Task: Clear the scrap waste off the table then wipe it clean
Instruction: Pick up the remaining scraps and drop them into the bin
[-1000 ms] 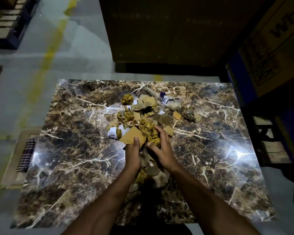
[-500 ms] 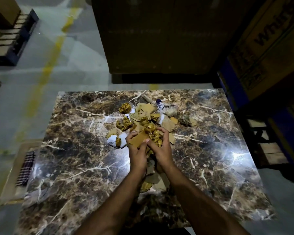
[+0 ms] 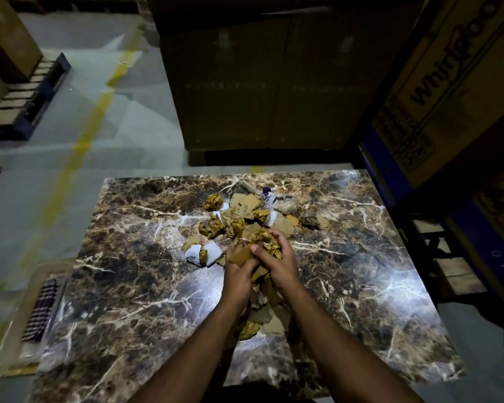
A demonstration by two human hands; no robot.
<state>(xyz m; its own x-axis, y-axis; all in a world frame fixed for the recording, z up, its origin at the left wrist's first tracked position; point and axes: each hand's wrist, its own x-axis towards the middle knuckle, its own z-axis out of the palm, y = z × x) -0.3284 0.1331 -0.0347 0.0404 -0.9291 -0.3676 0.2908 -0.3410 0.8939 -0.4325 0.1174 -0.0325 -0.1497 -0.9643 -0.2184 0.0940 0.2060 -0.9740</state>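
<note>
A marble-patterned tabletop [image 3: 134, 286] fills the lower part of the view, its near edge cut off by the bottom of the frame. Beyond its far edge stand large dark cardboard boxes [image 3: 259, 82], their print too dim to read, and a printed carton [image 3: 448, 91] at the right, cut off by the frame edge.

The scrap heap [image 3: 239, 216] lies on the far middle of the tabletop – crumpled gold foil, brown card pieces and white paper scraps. Its long axis runs roughly from the far edge toward the person, trailing down between the two forearms. The nearest scraps [image 3: 262, 321] are partly hidden under the wrists.

Both hands meet over the middle of the heap, lifted a little above the tabletop. The left hand [image 3: 237, 274] has its fingers curled round a flat brown card piece [image 3: 240, 254], which tilts up and points away to the right. The right hand [image 3: 277, 263] has its fingers wrapped over a crumpled gold foil wad [image 3: 266, 242], thumb pressing on the card – how much more is bundled inside the two palms cannot be seen.

On the floor at the left a checked cloth [image 3: 40, 309] lies in a shallow tray [image 3: 21, 338], blurred and dim
</note>
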